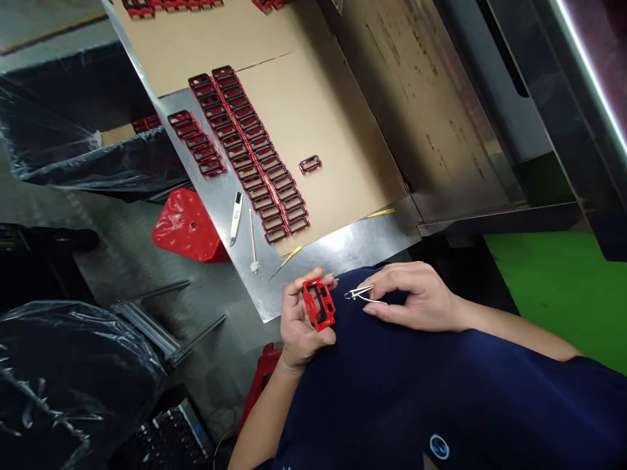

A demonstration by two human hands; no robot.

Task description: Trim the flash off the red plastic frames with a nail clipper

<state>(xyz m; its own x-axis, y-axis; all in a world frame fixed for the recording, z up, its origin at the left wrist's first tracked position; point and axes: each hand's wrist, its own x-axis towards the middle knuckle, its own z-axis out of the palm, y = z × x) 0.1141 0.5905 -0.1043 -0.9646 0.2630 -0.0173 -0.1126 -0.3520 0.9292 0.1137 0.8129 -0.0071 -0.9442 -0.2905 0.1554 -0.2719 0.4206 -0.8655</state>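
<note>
My left hand [297, 334] is closed round a red plastic frame [309, 303] with a black inner part, holding it by its edges in front of my dark blue shirt. To the right of it, my right hand [421, 297] grips small silver nippers [361, 292] between thumb and fingers. The nippers' jaws point left at the frame, a short gap apart from it. Long rows of similar red and black frames [255, 153] lie on the cardboard, and one single frame [310, 163] sits apart from them.
Cardboard [343, 156] covers much of the metal table [343, 243]. A white cutter [236, 219], a cotton-tipped stick [253, 245] and two yellow-handled tools [292, 255] lie near its front. A red stool [189, 225] and a plastic-lined bin [88, 156] stand left. Metal machinery borders the right.
</note>
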